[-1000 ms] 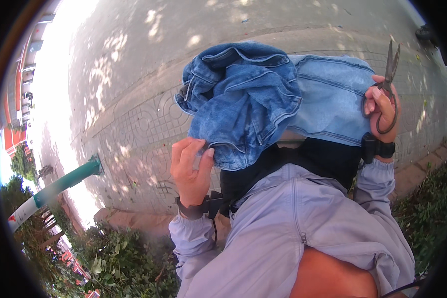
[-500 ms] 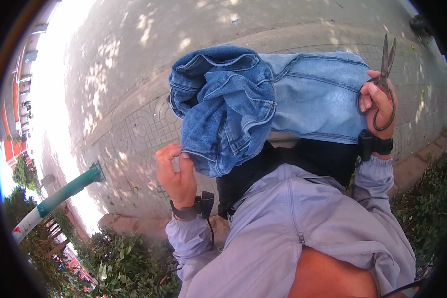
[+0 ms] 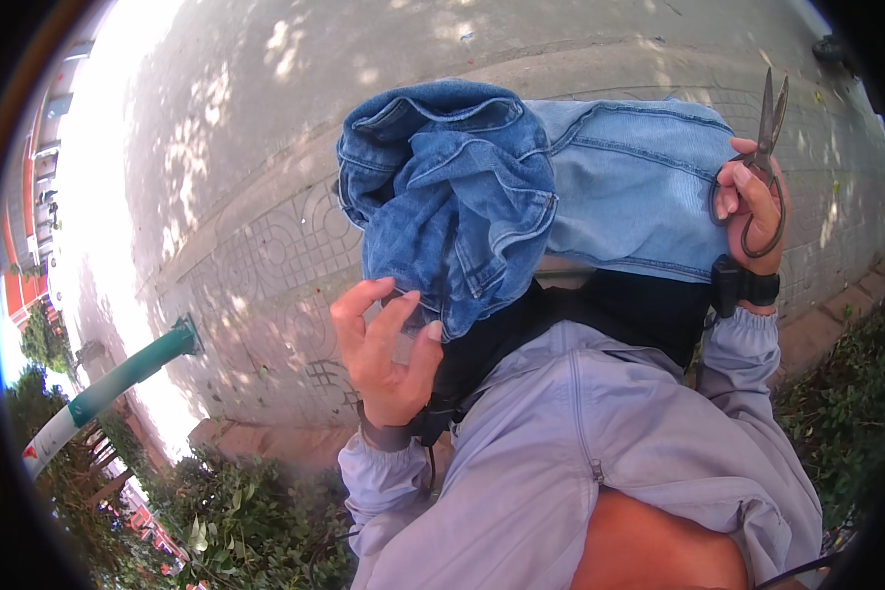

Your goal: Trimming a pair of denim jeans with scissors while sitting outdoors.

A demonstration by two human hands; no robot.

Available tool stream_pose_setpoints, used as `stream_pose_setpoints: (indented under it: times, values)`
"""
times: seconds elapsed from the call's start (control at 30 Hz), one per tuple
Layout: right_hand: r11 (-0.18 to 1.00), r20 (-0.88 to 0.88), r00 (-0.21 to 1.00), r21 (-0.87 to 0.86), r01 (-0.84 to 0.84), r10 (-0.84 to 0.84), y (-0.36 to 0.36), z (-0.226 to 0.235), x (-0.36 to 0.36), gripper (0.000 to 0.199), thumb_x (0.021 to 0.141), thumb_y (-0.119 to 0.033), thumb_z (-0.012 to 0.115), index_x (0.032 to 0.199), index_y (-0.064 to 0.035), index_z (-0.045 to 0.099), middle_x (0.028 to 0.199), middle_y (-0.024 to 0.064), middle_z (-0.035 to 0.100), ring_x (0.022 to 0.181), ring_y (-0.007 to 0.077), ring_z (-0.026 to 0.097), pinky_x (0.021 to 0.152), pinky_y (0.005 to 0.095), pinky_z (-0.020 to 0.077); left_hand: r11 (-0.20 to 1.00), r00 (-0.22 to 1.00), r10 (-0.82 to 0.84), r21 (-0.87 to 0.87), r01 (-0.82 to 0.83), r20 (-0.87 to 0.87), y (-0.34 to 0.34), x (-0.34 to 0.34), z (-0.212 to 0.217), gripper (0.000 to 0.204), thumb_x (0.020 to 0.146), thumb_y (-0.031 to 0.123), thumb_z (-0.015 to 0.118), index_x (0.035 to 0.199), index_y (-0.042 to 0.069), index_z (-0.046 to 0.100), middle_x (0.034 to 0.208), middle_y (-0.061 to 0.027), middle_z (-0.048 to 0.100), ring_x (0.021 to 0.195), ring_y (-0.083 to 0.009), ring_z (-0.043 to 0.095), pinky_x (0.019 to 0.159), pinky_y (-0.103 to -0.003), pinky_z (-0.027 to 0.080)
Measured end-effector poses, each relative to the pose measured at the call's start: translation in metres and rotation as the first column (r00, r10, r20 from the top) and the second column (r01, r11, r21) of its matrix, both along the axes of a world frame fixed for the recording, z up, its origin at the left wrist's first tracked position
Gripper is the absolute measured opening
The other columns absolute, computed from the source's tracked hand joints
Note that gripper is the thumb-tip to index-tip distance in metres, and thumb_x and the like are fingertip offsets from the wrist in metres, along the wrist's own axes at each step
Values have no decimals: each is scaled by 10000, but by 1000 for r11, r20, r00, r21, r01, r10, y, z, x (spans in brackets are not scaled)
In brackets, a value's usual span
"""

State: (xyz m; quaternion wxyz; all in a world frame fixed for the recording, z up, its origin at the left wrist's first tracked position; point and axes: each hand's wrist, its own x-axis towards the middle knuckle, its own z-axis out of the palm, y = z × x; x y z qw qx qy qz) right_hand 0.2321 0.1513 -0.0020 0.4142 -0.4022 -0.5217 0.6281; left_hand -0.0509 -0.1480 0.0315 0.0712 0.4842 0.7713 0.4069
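Note:
A bunched mass of dark blue denim (image 3: 452,206) lies across my lap, its rolled folds piled up. Beside it a light blue denim piece (image 3: 639,192) with a long seam stretches to the right; whether both belong to one garment I cannot tell. My left hand (image 3: 388,344) is at the lower left edge of the dark denim, its fingers curved and apart. At the right end of the light denim, my right hand (image 3: 752,211) holds dark metal scissors (image 3: 765,157). Their blades point away from me and are slightly parted.
A green and white metal rail (image 3: 138,369) curves in from the left. Under the denim, black fabric (image 3: 610,315) covers my thighs. Leafy shrubs (image 3: 265,521) grow on both sides near me. Patterned paving (image 3: 275,256) runs beyond my lap to a grey roadway (image 3: 383,49).
My left hand has moved right and slightly toward me, and its pinch on the denim edge has opened. The denim has shifted a little to the right. The scissors stay nearly still.

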Motion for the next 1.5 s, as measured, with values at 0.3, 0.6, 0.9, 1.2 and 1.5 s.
stream_pose_setpoints:
  times: [0.3, 0.6, 0.9, 1.2, 1.5]
  values:
    - [1000, 16, 1000, -6, 10, -10, 0, 3, -1, 388, 895, -150, 615, 1219, 54, 552, 805, 59, 615, 605, 86, 503, 531, 247, 428, 978, 983, -184, -98, 184, 15, 0, -1, -15, 302, 676, 72, 806, 934, 22, 658, 1374, -209, 517, 1329, -433, 440, 1084, -526, 329]
    - [999, 80, 996, -12, 46, -44, -5, 7, -7, 382, 882, -163, 644, 1202, 35, 576, 795, 49, 612, 602, 81, 506, 541, 232, 415, 984, 983, -177, 25, 178, -47, -3, 20, -14, 209, 730, 25, 766, 892, 22, 633, 1281, -190, 542, 1256, -419, 486, 1051, -529, 363]
    - [994, 279, 960, 102, -50, 20, -11, 19, -21, 415, 852, -193, 687, 1199, 19, 605, 799, 29, 618, 614, 46, 497, 568, 189, 377, 944, 749, 159, 122, -305, 643, -10, 26, -6, 97, 896, 75, 681, 880, 22, 601, 969, -94, 633, 785, -108, 556, 694, -237, 432]
    - [997, 322, 947, 75, -21, -4, -15, 24, -23, 423, 838, -183, 712, 1188, 23, 594, 778, -6, 581, 618, 44, 496, 574, 193, 384, 893, 557, 375, -450, -3, 741, 19, 21, -2, 254, 946, 224, 670, 845, 4, 592, 717, -31, 605, 611, -80, 546, 569, -234, 438]
    - [896, 116, 889, -99, -434, 443, -72, 67, -80, 421, 847, -156, 743, 1202, -4, 576, 838, 3, 601, 709, 61, 555, 637, 204, 440, 952, 523, 235, -85, -296, 819, 20, 36, -10, 139, 953, 134, 652, 870, 43, 588, 784, -26, 631, 701, -104, 589, 662, -248, 455]
